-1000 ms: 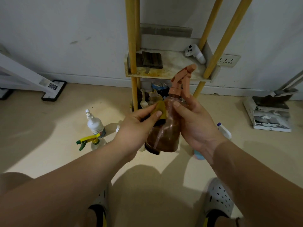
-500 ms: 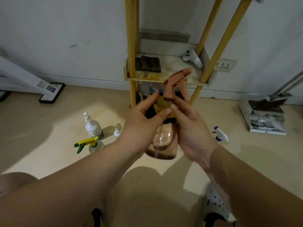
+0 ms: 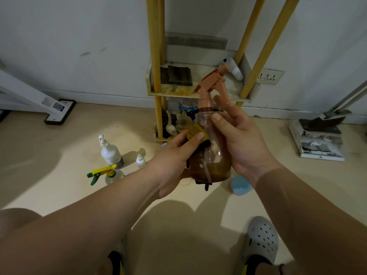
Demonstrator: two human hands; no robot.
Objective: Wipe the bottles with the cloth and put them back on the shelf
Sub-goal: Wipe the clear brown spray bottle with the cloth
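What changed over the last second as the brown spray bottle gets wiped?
The left hand slid the cloth from the neck back down onto the side of the spray bottle. The right hand keeps its grip on it, forefinger now lifted. The white bottle and yellow-trigger sprayer on the floor stayed put.

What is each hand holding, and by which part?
Right hand grips the bottle round its upper body; left hand pinches the cloth against its side.

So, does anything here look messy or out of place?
Yes. Three bottles stand on the floor rather than on the shelf: a white bottle, a tiny white bottle and a yellow-trigger sprayer. The shelf board is stained yellow-brown, and a battered box lies by the right wall.
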